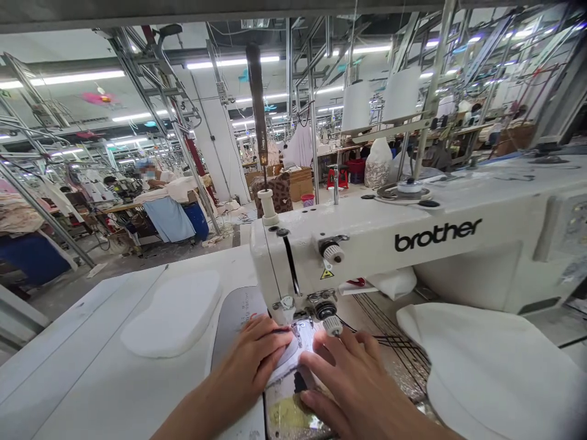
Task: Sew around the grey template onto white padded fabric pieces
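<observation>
Beneath the needle of a white sewing machine (367, 244), a small white fabric piece (285, 368) lies in bright lamp light. My left hand (254, 351) presses on its left side with the fingers bent and close together. A thin dark thing (281, 330) shows at the left fingers; its kind is unclear. On the other side of the needle, my right hand (351, 376) has its fingers apart, the index fingertip near the fabric's right edge. Whether that fingertip touches the fabric is hard to tell. The needle tip is partly hidden.
A padded white oval piece (172, 315) lies on the white tabletop (114, 391) at left. More white fabric (495, 366) is piled at right, beside dark cords. Thread cones (401, 95) stand above the machine. Behind are metal posts, work tables and a masked person (151, 174).
</observation>
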A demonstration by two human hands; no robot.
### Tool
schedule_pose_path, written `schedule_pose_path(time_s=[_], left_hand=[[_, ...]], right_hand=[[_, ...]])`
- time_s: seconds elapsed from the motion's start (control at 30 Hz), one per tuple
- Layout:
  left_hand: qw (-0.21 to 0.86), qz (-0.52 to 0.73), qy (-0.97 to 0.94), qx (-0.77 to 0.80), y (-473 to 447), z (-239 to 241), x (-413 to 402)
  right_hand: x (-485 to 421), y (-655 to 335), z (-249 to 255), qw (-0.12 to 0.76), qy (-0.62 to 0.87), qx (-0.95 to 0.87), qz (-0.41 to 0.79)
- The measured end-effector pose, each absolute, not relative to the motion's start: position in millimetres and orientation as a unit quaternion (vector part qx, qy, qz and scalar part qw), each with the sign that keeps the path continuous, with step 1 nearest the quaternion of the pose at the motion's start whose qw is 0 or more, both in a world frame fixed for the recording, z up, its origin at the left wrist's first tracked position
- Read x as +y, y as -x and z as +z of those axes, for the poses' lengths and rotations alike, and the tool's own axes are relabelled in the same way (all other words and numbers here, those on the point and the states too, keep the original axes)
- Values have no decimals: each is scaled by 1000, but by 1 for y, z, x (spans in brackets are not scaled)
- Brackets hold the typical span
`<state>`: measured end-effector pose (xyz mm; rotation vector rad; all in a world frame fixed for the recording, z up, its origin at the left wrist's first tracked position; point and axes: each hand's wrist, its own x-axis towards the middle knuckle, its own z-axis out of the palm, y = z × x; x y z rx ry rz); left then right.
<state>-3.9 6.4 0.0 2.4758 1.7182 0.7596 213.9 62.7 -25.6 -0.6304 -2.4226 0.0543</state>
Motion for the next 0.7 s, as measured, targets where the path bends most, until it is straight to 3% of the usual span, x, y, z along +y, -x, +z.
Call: schedule_pose_path(time_s=[0.7], left_hand=[[-33,238,-780,578,-8,2,3]], right_hand=[[63,-217,-25,317,246,-916,-9]])
